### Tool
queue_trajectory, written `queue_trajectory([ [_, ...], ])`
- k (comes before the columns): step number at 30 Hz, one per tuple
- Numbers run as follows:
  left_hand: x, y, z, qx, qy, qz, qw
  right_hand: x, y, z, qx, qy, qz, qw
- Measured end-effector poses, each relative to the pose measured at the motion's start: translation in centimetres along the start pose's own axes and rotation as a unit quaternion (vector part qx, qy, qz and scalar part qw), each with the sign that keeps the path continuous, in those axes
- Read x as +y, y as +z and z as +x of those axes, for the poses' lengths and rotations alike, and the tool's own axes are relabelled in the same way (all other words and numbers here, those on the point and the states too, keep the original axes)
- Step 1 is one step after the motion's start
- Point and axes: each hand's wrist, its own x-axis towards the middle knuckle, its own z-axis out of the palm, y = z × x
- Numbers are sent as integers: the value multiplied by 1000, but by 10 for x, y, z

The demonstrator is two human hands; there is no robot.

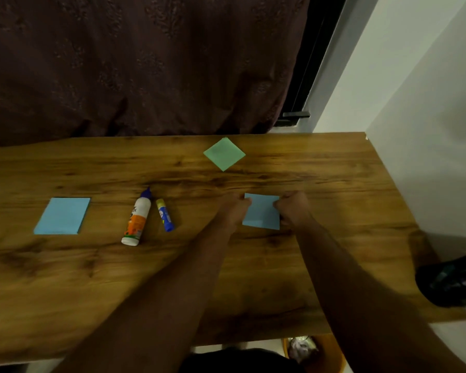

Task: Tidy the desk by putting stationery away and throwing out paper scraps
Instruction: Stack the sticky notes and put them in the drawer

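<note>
Both hands are closing in on the blue paper (261, 211) mid-desk: left hand (236, 208) is pinching its left edge, right hand (293, 207) its right edge, fingers curled. Green paper (224, 154) is lying farther back, beyond both.

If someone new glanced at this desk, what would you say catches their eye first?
Both hands, left hand and right hand, meet at a blue paper square right of centre, fingers curled on its side edges. A green paper square sits near the far edge, and a glue bottle lies beside a glue stick to the left.
</note>
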Motion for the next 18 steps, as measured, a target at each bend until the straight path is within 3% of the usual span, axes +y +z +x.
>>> queue_trajectory([
  [7, 2, -1, 1, -9, -17, -26, 999, -8, 4, 0, -41, 45, 121, 991],
  [14, 13, -23, 3, 0, 3, -123, 992, -23, 4, 0, -94, 4, 179, 979],
  [18, 19, -42, 8, 28, 17, -189, 981, -47, 11, 7, -169, -5, 211, 963],
])
